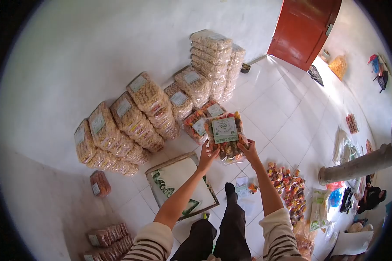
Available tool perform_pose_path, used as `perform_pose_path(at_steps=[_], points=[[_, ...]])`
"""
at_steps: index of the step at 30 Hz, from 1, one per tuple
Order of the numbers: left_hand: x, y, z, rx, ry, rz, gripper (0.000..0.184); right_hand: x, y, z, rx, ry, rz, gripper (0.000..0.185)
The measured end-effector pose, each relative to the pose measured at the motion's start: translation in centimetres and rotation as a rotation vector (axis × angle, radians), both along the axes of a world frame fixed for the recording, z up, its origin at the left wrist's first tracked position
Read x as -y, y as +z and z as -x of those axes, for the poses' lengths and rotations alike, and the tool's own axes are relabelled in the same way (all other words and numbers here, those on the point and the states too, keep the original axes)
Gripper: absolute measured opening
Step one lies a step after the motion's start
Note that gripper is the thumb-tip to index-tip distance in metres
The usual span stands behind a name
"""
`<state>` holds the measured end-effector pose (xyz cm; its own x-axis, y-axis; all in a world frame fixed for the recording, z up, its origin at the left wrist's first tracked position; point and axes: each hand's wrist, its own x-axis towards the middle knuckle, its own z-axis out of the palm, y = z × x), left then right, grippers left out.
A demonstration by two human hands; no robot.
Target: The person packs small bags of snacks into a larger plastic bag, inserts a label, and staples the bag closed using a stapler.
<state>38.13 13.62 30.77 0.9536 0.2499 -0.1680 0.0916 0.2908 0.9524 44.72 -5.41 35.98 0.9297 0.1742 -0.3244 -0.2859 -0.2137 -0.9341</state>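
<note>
A clear plastic pack of colourful snacks (231, 150) with a green and white label is held up in front of me. My left hand (208, 155) grips its lower left side and my right hand (248, 152) its right side. Behind it, two similar packs (195, 125) with reddish contents lie on the tiled floor by the stacked bags. A white board with green patterns and a dark edge (183, 178) lies under my left forearm.
Tall stacks of packed tan snacks (150, 104) line the wall. Many small colourful packets (292, 187) lie on the floor at right, near a pillar (357, 167) and plastic bags (320, 209). A red door (305, 30) stands at the back. Reddish packs (111, 237) lie lower left.
</note>
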Motion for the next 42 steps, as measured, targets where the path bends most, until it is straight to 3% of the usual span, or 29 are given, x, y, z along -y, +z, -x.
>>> perform_pose_path(at_steps=[3, 5, 7, 14, 16, 18, 23, 24, 26, 32, 33, 35, 39, 42], points=[[0.3, -0.1, -2.7, -0.011, -0.035, -0.035, 0.079, 0.4, -2.5, -3.9, 0.081, -0.018, 0.109, 0.065], [0.3, -1.8, -5.0, 0.0, -0.026, -0.085, 0.08, 0.6, -4.4, -7.5, 0.012, 0.002, -0.064, 0.067], [0.5, -3.5, -9.2, 0.013, -0.014, -0.134, 0.081, -0.1, -6.4, -12.1, 0.028, 0.012, -0.075, 0.066], [-0.3, -15.8, -21.0, -0.087, 0.174, -0.067, 0.072, -4.1, -19.4, -26.0, 0.014, 0.056, -0.032, 0.064], [-0.9, -17.5, -23.6, -0.073, 0.234, 0.007, 0.072, -5.1, -22.3, -29.1, -0.019, 0.078, -0.015, 0.063], [-1.5, -19.5, -25.5, -0.169, 0.247, -0.094, 0.071, -6.1, -25.0, -31.6, -0.054, 0.105, 0.006, 0.062], [-2.0, -24.2, -28.9, -0.06, 0.347, -0.04, 0.069, -8.2, -28.9, -35.9, -0.086, 0.187, 0.043, 0.058], [-2.0, -24.0, -29.1, -0.073, 0.352, -0.038, 0.069, -8.4, -29.4, -36.2, -0.091, 0.2, 0.021, 0.059], [-1.7, -22.6, -29.3, -0.271, 0.337, -0.356, 0.067, -8.6, -29.3, -36.6, -0.069, 0.237, 0.103, 0.06], [-0.6, -21.2, -29.9, -0.487, 0.374, -0.683, 0.067, -7.7, -29.2, -36.1, 0.042, 0.239, 0.308, 0.057], [-0.5, -20.7, -29.8, -0.478, 0.373, -0.684, 0.067, -7.3, -28.9, -35.9, 0.097, 0.188, 0.373, 0.054], [-0.3, -19.0, -29.4, -0.35, 0.523, -0.953, 0.066, -5.5, -27.1, -35.4, 0.073, 0.108, 0.309, 0.054], [-0.2, -13.6, -27.7, -0.205, 0.363, -0.933, 0.065, 0.0, -22.0, -32.0, 0.238, -0.018, 0.269, 0.036], [0.3, -10.3, -24.7, -0.006, 0.368, -0.862, 0.065, 6.0, -19.4, -26.0, 0.357, -0.012, 0.496, 0.028]])
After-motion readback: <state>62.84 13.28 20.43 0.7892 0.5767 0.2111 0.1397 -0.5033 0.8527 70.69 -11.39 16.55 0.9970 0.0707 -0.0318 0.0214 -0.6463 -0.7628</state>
